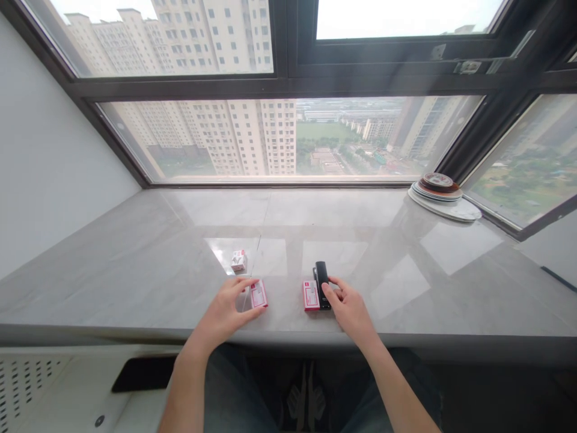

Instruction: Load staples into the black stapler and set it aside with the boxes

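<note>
My left hand (229, 307) has its thumb and fingers around the ends of a small pink and white box (258, 294) on the grey marble sill. A smaller white and pink box (238, 260) sits just beyond that hand. To the right, my right hand (349, 304) grips a black stapler (321, 285) from its right side, thumb over the top. Directly left of the stapler, and seemingly against it, lies another pink and white box (311, 295). The underside of the stapler is hidden.
A stack of round plates or coasters (439, 192) stands at the back right corner by the window frame (288, 87). The sill's front edge (306, 340) runs just below my hands. At lower left is a white perforated surface (31, 385) with a dark flat object (144, 374).
</note>
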A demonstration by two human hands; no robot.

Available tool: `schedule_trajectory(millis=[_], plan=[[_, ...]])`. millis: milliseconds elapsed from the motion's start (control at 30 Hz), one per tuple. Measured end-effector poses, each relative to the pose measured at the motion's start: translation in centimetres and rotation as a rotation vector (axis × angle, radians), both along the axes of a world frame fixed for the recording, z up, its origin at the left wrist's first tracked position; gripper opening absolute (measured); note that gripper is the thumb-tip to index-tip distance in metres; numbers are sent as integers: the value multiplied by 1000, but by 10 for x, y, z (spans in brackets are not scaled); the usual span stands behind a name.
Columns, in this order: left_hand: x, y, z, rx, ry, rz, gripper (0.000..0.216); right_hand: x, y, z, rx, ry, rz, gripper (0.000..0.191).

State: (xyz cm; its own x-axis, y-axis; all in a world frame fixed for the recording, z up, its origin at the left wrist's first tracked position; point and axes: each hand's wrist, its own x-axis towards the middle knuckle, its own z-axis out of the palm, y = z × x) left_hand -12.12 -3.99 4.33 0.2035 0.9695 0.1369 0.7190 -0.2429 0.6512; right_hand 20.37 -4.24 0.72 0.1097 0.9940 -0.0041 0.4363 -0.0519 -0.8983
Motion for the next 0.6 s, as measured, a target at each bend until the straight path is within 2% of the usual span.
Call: schedule_trajectory(millis=[133, 233, 433, 500, 600], plan=[[78, 2, 9, 64, -172, -166, 60, -1, -1, 0, -6, 0, 5, 61], [111, 8, 3, 41, -234, -259, 62, -1, -2, 2, 20, -7, 6, 60], [123, 19, -15, 10, -295, -329, 70, 0, -5, 6, -60, 53, 84, 57], [124, 19, -16, 17, -275, -341, 74, 1, -6, 9, -65, 81, 92, 58], [118, 17, -15, 34, -220, -355, 91, 5, -12, 15, -100, 143, 73, 65]])
